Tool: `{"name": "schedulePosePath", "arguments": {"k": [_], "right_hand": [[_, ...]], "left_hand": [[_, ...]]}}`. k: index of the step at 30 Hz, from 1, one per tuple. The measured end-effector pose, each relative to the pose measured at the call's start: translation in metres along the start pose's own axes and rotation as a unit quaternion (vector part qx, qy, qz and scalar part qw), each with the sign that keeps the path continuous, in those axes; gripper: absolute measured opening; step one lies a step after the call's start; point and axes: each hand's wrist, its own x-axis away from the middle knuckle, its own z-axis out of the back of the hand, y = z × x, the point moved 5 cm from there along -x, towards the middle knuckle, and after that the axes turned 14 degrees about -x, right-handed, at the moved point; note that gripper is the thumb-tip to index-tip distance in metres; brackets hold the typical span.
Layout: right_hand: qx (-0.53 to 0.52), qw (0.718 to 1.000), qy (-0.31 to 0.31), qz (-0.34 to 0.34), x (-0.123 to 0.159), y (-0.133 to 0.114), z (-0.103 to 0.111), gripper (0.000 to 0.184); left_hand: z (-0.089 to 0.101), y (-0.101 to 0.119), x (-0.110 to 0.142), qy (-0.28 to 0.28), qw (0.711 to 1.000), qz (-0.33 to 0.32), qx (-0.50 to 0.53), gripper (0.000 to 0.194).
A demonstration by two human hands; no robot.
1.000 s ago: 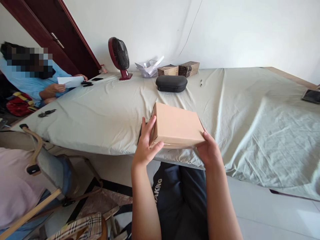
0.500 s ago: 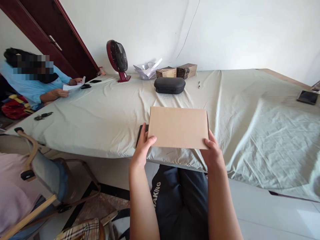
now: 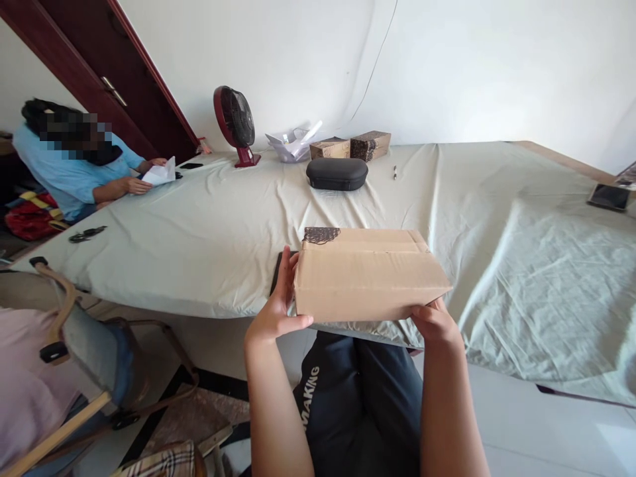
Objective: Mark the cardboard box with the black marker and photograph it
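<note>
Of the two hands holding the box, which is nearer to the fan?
Left. The left hand, on the left end of the cardboard box, is in the foreground, right of the fan; the right hand, near the opposite end, is farther right.

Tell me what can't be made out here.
Head view:
Cardboard box: inside hidden by walls.
Right hand: most fingers behind box.
Dark flat item: partly behind left hand and box.
Plaid cloth: cut off by bottom edge.
White sheet at left: any writing too small.

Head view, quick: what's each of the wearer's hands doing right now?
Left hand: holding the cardboard box at its left end.
Right hand: holding the same box near its right end.
</note>
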Motion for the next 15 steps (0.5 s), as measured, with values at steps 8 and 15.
{"name": "schedulePosePath", "arguments": {"k": [8, 15], "right_hand": [[0.153, 0.976, -0.051, 0.146, -0.003, -0.017, -0.037, 0.117], [0.228, 0.943, -0.096, 0.222, 0.006, -0.016, -0.077, 0.138]], "left_hand": [[-0.020, 0.005, -0.021, 0.169, 0.955, 0.164, 0.180, 0.123], [-0.036, 0.026, -0.022, 0.248, 0.926, 0.122, 0.256, 0.107]]}}
